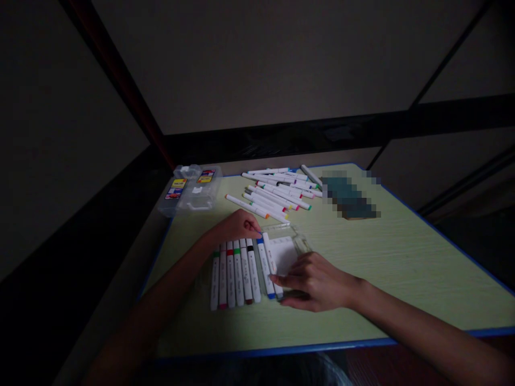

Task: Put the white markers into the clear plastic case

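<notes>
My left hand (242, 224) is curled, its thumb and fingertip pinched at the far end of a blue marker (265, 271). Right against that one lies a grey-tipped marker (271, 257), with the index finger and thumb of my right hand (311, 281) around its near end. Both markers rest side by side along a clear plastic case (277, 229), which is partly hidden by my right hand. A white sheet or insert (284, 254) shows inside the case. Left of it, several white markers with coloured bands (238, 276) lie in a neat row below my left wrist.
A loose pile of white markers (277, 193) covers the table's far middle. Clear plastic boxes with bright labels (197, 195) stand at the far left edge. A blurred green item (348, 195) lies at the right. The pale table (402, 268) has a blue edge; a wall rises behind.
</notes>
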### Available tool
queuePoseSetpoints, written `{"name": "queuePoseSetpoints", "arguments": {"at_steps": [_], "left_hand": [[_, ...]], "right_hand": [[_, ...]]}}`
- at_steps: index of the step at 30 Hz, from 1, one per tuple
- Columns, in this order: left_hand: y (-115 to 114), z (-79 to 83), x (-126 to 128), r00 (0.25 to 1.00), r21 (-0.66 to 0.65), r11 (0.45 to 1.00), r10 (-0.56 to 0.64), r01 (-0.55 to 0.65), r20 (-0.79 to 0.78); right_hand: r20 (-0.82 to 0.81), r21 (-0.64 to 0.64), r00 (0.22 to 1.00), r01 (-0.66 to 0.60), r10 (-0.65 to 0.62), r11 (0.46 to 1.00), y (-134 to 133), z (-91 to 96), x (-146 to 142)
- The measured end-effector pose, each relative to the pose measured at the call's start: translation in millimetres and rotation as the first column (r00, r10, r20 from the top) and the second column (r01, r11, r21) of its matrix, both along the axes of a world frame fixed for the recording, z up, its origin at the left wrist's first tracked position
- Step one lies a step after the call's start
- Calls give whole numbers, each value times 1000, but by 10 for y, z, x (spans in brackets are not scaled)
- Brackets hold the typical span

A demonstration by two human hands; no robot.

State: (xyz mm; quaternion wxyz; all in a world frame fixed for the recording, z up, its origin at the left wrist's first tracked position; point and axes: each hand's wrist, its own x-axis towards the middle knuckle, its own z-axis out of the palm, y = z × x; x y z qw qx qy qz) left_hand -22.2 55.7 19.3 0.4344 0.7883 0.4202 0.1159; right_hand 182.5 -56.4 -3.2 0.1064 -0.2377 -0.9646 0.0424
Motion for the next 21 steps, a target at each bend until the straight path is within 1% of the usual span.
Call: {"name": "queuePoseSetpoints", "arguments": {"at_steps": [3, 6, 8, 10, 16, 21], "left_hand": [[-35, -30, 41, 999, 8, 999, 42, -42, 5], [-75, -64, 82, 996, 97, 991, 90, -88, -19], [-94, -76, 99, 994, 162, 983, 96, -88, -43], [-102, -79, 106, 994, 199, 977, 92, -79, -59], [-96, -77, 110, 992, 204, 976, 98, -80, -83], [-85, -88, 114, 994, 194, 978, 85, -72, -62]], "right_hand": [[2, -2, 1000, 10, -10, 1000, 1, 5, 0], [-6, -9, 1000, 4, -4, 1000, 4, 1, 1], [-15, -12, 1000, -6, 6, 1000, 9, -4, 2], [-24, -17, 1000, -15, 15, 1000, 14, -9, 2], [-19, -21, 1000, -12, 12, 1000, 13, -11, -3], [-24, -6, 1000, -6, 6, 1000, 1, 1, -2]]}}
